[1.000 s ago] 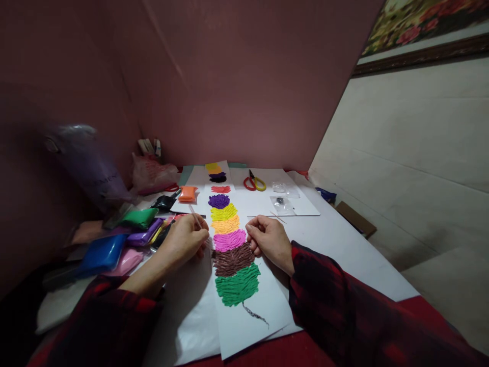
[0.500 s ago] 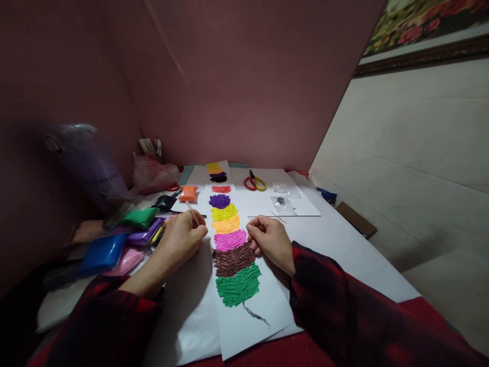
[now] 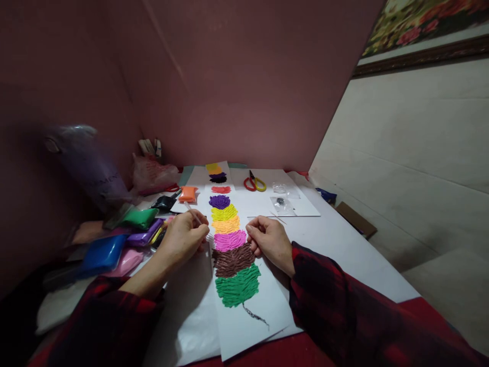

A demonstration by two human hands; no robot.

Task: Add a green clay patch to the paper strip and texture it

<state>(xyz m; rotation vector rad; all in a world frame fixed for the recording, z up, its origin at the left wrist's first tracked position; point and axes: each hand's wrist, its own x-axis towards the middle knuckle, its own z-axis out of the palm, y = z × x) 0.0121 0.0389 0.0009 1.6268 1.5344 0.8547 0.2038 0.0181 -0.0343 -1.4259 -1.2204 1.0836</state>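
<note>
1. A thin stick [image 3: 194,216] is pinched in the closed fingers of the left hand [image 3: 185,239]; its free end slants up and away toward the far left, and its lower end sits at the left edge of the pink patch [image 3: 229,240].
2. The right hand [image 3: 269,240] is curled loosely, with its fingertips resting at the right edge of the pink patch; whether anything is held in it cannot be told.
3. The pink patch is found between the two hands, on a long white strip [image 3: 252,321] that runs away from the person down the middle of the table [image 3: 344,244].
4. Along the strip, textured clay patches are laid in a row: green [image 3: 237,285] nearest, then brown [image 3: 233,259], pink, orange [image 3: 225,225], yellow [image 3: 223,212] and purple [image 3: 219,201], with smaller ones farther off.
5. A black squiggle [image 3: 255,315] is drawn below the green patch.
6. Clay packs [image 3: 100,253] in blue, green, purple, pink and orange are heaped to the left of the left hand.
7. Scissors [image 3: 254,182] with red and yellow handles are seen lying well beyond the right hand, with small clear bags [image 3: 281,203] near them.
</note>
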